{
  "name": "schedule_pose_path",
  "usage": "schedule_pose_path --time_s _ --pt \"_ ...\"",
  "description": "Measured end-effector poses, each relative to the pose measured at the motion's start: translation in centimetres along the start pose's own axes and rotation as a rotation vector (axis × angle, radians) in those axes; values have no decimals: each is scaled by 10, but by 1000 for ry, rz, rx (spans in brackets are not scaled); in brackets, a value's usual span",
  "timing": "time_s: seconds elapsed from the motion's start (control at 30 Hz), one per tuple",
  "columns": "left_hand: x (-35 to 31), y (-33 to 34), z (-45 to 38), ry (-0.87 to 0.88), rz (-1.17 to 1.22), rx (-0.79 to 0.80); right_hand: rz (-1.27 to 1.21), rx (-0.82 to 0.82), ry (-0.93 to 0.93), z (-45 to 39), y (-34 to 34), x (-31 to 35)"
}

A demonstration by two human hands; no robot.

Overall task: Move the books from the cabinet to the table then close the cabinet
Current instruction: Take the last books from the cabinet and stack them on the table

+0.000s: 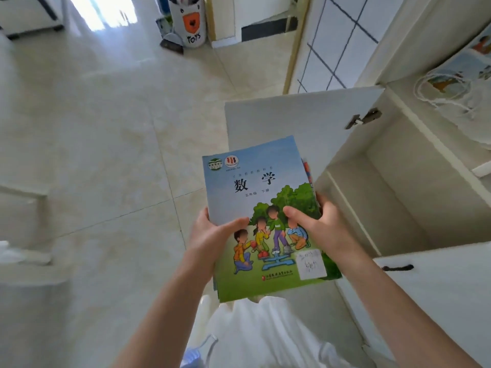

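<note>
The books [255, 208] form a thin stack held flat in both hands above the tiled floor [106, 155], just left of the open cabinet [414, 197]; the long axis runs away from the person, title end far, tilted slightly right. The top one is a glossy paperback with a blue-and-green cover, cartoon children and a white label near its lower right corner; at least one more edge shows beneath, though the exact count cannot be told. The left hand [210, 235] clasps the near left edge, thumb on the cover; the right hand [321, 224] clasps the right edge likewise. One white cabinet door [292, 118] stands open, its metal hinge [364, 118] visible.
</note>
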State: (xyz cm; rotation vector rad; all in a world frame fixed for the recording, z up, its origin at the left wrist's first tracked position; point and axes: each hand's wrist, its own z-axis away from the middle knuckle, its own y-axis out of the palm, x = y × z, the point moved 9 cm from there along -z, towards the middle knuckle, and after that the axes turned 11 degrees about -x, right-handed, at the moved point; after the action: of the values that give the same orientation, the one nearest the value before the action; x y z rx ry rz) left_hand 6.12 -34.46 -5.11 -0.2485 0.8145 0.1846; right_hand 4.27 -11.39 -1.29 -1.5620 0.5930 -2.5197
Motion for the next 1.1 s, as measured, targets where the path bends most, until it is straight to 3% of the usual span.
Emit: schedule_pose_path --time_s 0.27,0.53,0.77,0.97,1.1 --pt "7 -88 41 302 157 -359 328 233 -391 10 90 49" --pt "80 -174 102 262 265 -771 494 549 -719 80 192 81" --pt "153 -259 157 175 414 -1005 490 798 -974 190 282 89" --pt "205 -342 203 116 446 -1158 528 968 -1006 278 367 74" --pt "240 -395 232 59 421 -1230 502 1086 -933 332 420 60"
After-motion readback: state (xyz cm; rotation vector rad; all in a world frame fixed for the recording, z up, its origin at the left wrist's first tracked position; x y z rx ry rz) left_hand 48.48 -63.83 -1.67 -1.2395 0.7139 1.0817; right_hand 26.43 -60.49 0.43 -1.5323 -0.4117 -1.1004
